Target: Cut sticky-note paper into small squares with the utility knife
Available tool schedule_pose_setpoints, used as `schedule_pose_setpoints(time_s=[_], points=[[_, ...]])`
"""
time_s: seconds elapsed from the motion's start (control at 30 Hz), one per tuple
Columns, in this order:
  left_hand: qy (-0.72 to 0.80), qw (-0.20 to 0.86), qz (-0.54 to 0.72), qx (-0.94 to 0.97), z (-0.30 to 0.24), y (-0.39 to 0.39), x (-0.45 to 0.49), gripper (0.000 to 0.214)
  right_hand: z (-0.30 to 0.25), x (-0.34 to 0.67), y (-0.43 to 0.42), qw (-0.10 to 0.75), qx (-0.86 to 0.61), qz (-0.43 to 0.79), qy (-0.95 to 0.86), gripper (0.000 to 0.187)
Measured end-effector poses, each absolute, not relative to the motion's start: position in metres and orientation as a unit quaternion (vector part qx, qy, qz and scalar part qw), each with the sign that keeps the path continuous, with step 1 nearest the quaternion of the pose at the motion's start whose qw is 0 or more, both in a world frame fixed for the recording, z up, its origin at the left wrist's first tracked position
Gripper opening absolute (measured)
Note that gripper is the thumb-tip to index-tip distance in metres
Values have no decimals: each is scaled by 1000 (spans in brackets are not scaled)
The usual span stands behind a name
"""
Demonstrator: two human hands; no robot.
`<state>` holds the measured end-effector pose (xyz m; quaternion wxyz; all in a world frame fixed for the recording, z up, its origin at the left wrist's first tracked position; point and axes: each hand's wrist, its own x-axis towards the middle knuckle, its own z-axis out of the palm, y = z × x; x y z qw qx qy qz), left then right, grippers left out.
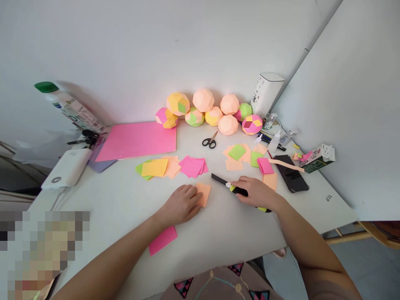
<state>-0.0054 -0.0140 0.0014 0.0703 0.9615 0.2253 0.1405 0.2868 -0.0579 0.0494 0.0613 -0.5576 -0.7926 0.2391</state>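
My left hand (183, 203) rests low over the table with its fingers bent together on the edge of a peach paper square (204, 193). The fingers cover part of that square. Gripped in my right hand (258, 192) is a black and yellow utility knife (237, 190), its dark blade (220, 179) slid out and pointing left, just beyond the peach square. Partly under my left forearm lies a pink paper sheet (164, 240). Farther back are yellow paper squares (155, 168) and magenta paper squares (192, 166).
Folded-paper balls (203, 100) line the wall. Scissors (210, 141) lie before them. A pink board (137, 141) is at left, near a white power bank (66, 168) and a bottle (73, 106). On the right are green paper squares (236, 152), a phone (291, 174) and a small carton (320, 158).
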Motion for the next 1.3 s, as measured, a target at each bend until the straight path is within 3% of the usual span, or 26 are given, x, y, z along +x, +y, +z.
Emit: schedule_pose_setpoints(time_s=[0.37,0.67,0.83,1.3], points=[[261,30,203,943,-5,-17,-1,18,56,294,-59,70,-487,275,-826,45],[269,63,222,935,-7,-14,-1,13,59,300,-61,41,-457,288,-841,48],[288,43,230,929,-10,-14,-3,45,57,298,-61,26,-460,281,-842,48],[310,85,270,907,-5,-16,0,12,54,298,-62,69,-441,277,-851,46]])
